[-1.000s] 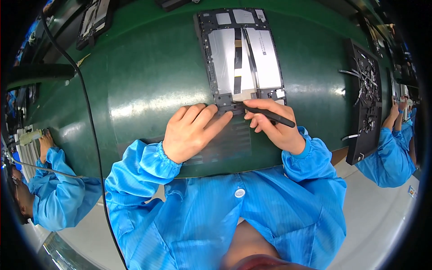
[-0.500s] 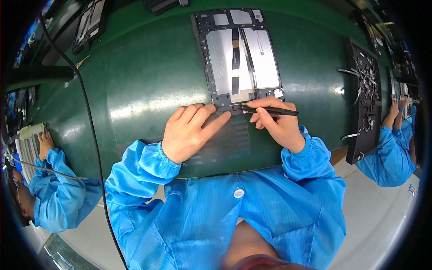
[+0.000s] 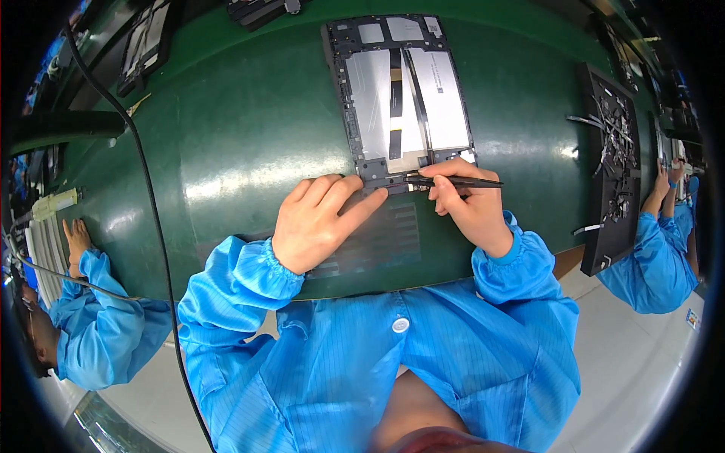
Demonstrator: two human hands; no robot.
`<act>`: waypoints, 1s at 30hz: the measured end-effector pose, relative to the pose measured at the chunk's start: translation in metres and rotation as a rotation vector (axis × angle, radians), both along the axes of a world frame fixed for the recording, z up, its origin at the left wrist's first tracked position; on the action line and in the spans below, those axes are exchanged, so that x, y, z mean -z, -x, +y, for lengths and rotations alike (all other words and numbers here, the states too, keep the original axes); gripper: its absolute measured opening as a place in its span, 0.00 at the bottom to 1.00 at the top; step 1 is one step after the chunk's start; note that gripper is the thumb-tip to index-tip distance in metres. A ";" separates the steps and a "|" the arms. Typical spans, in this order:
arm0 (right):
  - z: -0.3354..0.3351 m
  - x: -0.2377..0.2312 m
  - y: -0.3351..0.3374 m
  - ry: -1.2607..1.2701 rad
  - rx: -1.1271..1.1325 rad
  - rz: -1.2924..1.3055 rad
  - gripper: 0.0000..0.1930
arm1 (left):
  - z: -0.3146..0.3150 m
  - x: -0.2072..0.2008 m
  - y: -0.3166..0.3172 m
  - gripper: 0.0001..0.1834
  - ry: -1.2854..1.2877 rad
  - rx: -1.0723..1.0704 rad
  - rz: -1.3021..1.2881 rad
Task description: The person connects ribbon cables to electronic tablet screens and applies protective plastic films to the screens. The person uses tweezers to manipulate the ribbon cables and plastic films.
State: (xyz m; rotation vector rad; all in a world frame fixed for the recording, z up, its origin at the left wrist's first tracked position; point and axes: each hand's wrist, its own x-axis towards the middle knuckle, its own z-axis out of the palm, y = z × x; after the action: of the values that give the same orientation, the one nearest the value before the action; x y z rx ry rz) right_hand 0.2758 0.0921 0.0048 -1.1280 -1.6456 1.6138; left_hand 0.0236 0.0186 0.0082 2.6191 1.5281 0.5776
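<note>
On the green table lies an opened tablet (image 3: 442, 102), with silver panels, a black border and a dark flat cable (image 3: 396, 98) down its middle. My left hand (image 3: 313, 219) rests at its near left corner, thumb and fingertips gripping the near edge. My right hand (image 3: 472, 208) pinches black tweezers (image 3: 479, 182) between thumb and fingers. The tweezers' tips reach the tablet's near edge, by small parts right of my left thumb. Whether the tips grip anything is too small to tell.
A black tray (image 3: 604, 219) of small parts and cables stands at the right. A black cable (image 3: 143, 158) hangs across the left. Co-workers in blue sit on both sides; one hand (image 3: 78, 240) lies at the left table edge. A dark object (image 3: 260, 9) sits at the far edge.
My right hand has shifted slightly, and the tweezers lie more level. My left hand and the tablet stay put. The dark object at the far edge has moved a little left.
</note>
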 end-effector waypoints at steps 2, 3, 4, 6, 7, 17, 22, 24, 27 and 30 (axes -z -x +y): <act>0.000 0.001 0.001 -0.057 0.014 -0.039 0.08 | 0.001 0.000 0.000 0.28 -0.004 0.002 -0.005; 0.001 0.002 0.001 -0.058 0.014 -0.039 0.08 | 0.001 -0.001 0.001 0.28 -0.001 0.008 0.000; 0.002 0.004 -0.001 -0.097 0.010 -0.012 0.08 | 0.001 -0.001 0.001 0.28 0.002 0.015 0.006; 0.002 0.005 -0.001 -0.137 0.005 0.016 0.08 | 0.001 -0.002 0.006 0.27 -0.020 0.035 0.002; 0.000 0.006 -0.001 -0.142 -0.021 0.044 0.09 | 0.001 -0.002 0.007 0.27 -0.041 0.055 -0.002; 0.000 0.009 0.007 -0.551 -0.325 -0.014 0.14 | 0.000 -0.001 0.009 0.26 -0.074 0.057 -0.019; 0.000 0.009 0.005 -0.257 -0.299 0.067 0.13 | 0.002 -0.002 0.009 0.25 -0.055 0.072 -0.022; -0.003 -0.001 -0.001 -0.126 -0.247 0.053 0.12 | -0.005 -0.004 0.007 0.24 -0.028 0.109 -0.062; -0.004 -0.004 -0.015 -0.075 -0.327 0.043 0.11 | -0.021 -0.006 -0.005 0.23 0.037 0.225 -0.107; -0.011 0.005 -0.022 -0.159 -0.393 0.013 0.10 | -0.028 0.002 -0.014 0.23 0.054 0.363 -0.084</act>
State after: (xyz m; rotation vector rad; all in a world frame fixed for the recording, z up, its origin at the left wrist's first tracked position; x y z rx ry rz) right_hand 0.2982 0.0809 -0.0001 -0.7439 -2.0413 1.6775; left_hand 0.0374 -0.0089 0.0060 2.6951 0.9938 0.5920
